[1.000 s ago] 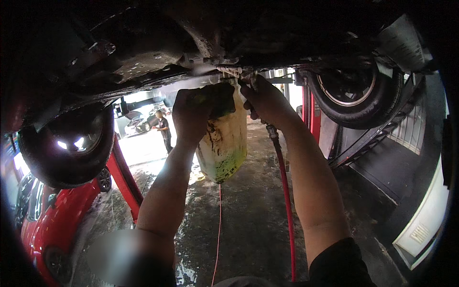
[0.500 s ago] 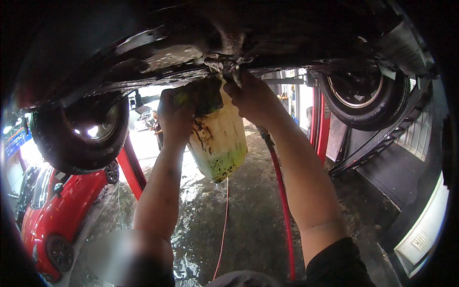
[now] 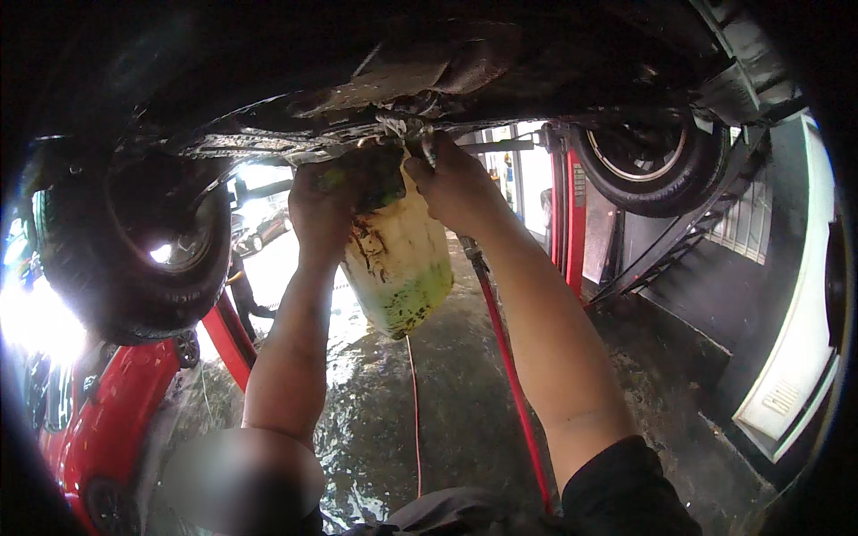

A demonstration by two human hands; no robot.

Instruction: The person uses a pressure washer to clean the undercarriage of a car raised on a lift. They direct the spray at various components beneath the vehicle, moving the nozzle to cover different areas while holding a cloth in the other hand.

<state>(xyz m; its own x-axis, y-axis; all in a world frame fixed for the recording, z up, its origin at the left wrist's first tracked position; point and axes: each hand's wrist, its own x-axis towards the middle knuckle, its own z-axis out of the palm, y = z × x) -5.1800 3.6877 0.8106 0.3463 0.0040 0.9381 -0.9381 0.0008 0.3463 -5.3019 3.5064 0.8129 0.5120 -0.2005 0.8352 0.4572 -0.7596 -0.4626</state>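
Under a raised car (image 3: 411, 71), my left hand (image 3: 322, 201) grips a grimy, pale plastic jug (image 3: 398, 259) near its top. Black streaks run down the jug, and its lower part looks yellow-green. A dark, green-stained patch covers its upper left side. My right hand (image 3: 458, 186) is closed round an air tool (image 3: 429, 150) beside the jug's top; my fingers hide most of it. Below that hand, a red hose (image 3: 505, 348) hangs from a metal coupling. Both hands are raised close to metal parts (image 3: 404, 123) on the car's underside.
Car wheels hang at left (image 3: 134, 250) and right (image 3: 652, 165). Red lift posts (image 3: 572, 223) stand on both sides. A red car (image 3: 116, 402) is parked at left, near a partly hidden person (image 3: 243, 290). A thin hose (image 3: 416, 420) crosses the wet floor (image 3: 465, 429).
The view has shifted slightly, so the hands and jug sit a little further left. Both grips stay the same. The person at the back left has changed position.
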